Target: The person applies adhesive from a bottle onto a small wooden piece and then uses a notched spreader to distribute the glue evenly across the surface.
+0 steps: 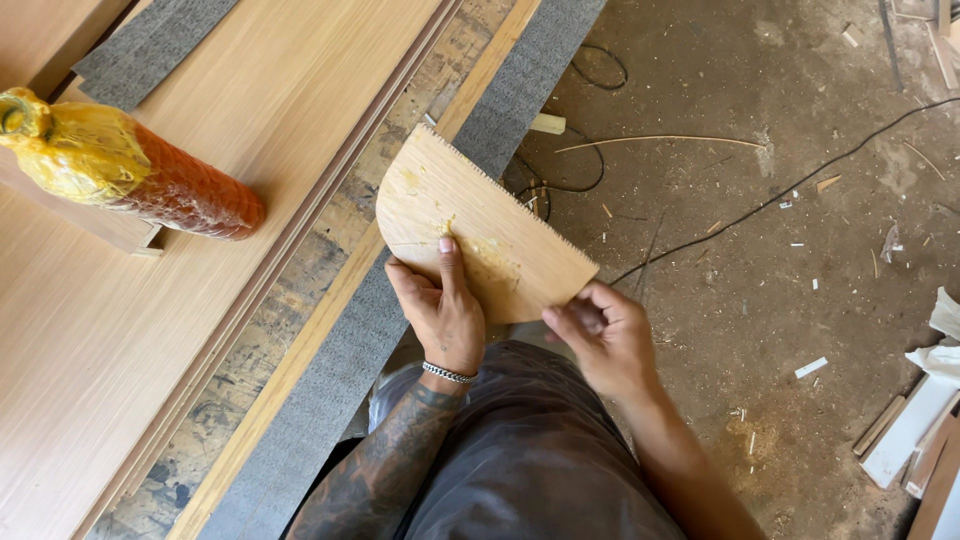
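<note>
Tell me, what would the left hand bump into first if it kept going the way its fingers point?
The left hand already presses the wooden half-round spreader. Beyond it, probably the grey strip on the bench, though depth is unclear.

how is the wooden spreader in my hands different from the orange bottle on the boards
The wooden spreader is flat, half-round and saw-toothed along its straight edge; the orange bottle is round and lies on its side. The spreader is held by the left hand and right hand; the bottle lies untouched. Both carry yellowish smears.
</note>
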